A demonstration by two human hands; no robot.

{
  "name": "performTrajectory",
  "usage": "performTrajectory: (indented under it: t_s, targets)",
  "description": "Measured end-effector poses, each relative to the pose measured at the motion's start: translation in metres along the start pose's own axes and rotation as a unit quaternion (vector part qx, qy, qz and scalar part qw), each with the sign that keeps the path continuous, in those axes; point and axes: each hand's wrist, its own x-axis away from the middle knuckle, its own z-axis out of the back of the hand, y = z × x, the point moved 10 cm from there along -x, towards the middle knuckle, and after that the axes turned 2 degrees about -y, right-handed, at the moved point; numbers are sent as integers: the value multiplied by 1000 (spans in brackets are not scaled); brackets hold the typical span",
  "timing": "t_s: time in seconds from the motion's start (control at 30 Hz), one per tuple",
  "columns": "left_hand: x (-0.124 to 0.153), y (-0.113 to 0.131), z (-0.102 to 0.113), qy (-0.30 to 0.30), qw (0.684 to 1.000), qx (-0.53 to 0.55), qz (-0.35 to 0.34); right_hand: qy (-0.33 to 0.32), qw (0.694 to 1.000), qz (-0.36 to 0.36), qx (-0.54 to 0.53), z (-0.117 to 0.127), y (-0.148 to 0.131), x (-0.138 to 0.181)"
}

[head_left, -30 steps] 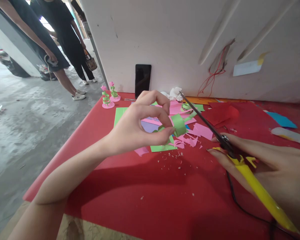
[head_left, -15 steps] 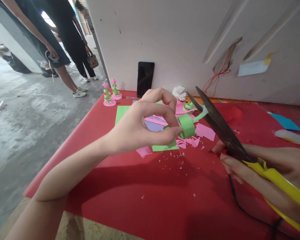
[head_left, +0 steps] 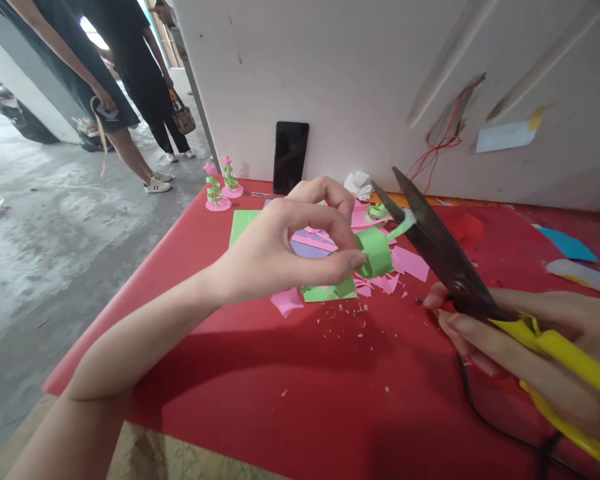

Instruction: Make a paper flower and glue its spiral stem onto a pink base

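My left hand point(head_left: 300, 240) pinches a rolled green paper strip point(head_left: 376, 252) between thumb and fingers, above the red-covered table. The strip's loose pale end reaches up between the blades of a pair of scissors point(head_left: 445, 263). My right hand point(head_left: 525, 340) is wrapped around the scissors near their yellow handles, with the blades parted and pointing up and left. Below the roll lie pink paper scraps point(head_left: 410, 262), a green sheet point(head_left: 330, 292) and tiny cut bits. A purple sheet point(head_left: 310, 249) is partly hidden behind my left hand.
Two small green spirals topped with pink stars point(head_left: 214, 190) stand at the back left. A black phone point(head_left: 291, 158) leans on the white panel point(head_left: 360, 80). Crumpled tissue point(head_left: 359, 186), blue paper point(head_left: 567, 244) and a glue bottle point(head_left: 583, 276) lie around. Two people point(head_left: 130, 80) stand beyond the table.
Both hands hold nearly the same pose around the green strip and scissors. The right hand has shifted very slightly, and the view has moved a little.
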Motion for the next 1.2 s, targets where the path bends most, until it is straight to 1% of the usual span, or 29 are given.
performTrajectory:
  t_s: [0.07,0.13,0.23,0.37,0.5,0.57,0.73,0.8,0.87,1.03,1.1,1.2]
  targets:
    - [-1,-2,0,2,1000,5,9,-7,998,66,21,-1,-18,-1]
    - [-1,-3,0,4,1000,8,16,26,993,102,60,3,-29,-1]
    - [-2,-6,0,5,999,15,28,61,987,113,96,5,-32,-1]
    - [-2,-14,-1,1,999,20,46,60,969,167,170,-2,-46,-2]
    - [-2,-21,-3,-6,998,31,56,115,951,200,207,3,-63,0]
    - [-3,-22,-4,-9,998,35,55,122,942,215,226,1,-68,3]
    - [-3,-19,-4,-15,998,28,56,138,925,239,260,2,-63,6]
    - [-2,-14,-3,-19,999,18,46,126,920,255,269,1,-59,4]
    - [-2,-10,-1,-22,999,2,32,95,921,263,270,-2,-55,-1]
    - [0,-3,1,-19,999,-49,-8,25,936,241,256,-8,-47,-8]
    - [0,-2,0,-25,998,-59,-17,17,933,240,269,-8,-46,-7]
    - [-1,-1,-1,-42,997,-67,-20,15,924,255,285,-7,-44,-4]
